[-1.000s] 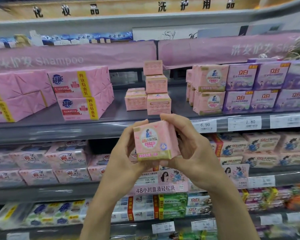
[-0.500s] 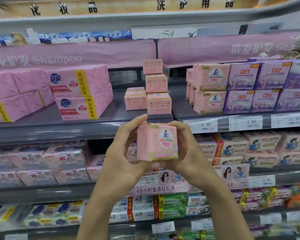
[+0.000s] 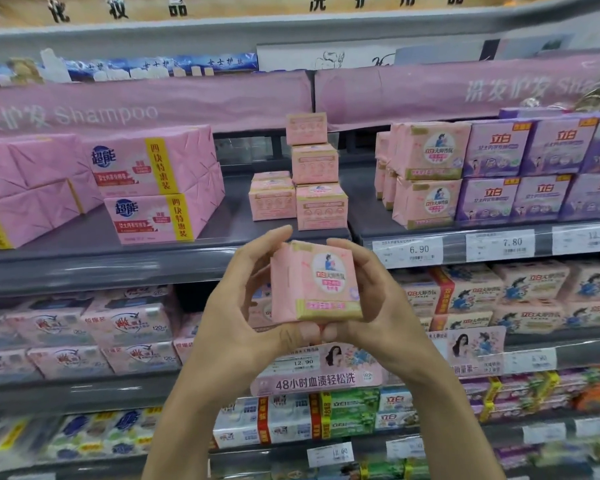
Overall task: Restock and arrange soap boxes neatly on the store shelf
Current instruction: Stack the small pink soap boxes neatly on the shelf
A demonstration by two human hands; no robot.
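Note:
A pink soap box with a round label on its front is held up in front of the shelf edge. My left hand grips its left side and bottom. My right hand curls round its right side and back. Just above and behind it, on the grey shelf, stands a stack of three matching pink boxes, turned back side out. A lower pair of pink boxes sits to the left of that stack.
Big pink multipacks fill the shelf's left. Pink label-front packs and purple packs stand on the right. Bare grey shelf shows between the stack and the right packs. Price tags line the edge; lower shelves are packed.
Both hands have turned the box so its left side now shows beside the front, and lifted it slightly toward the shelf edge. The shelf stacks have not moved.

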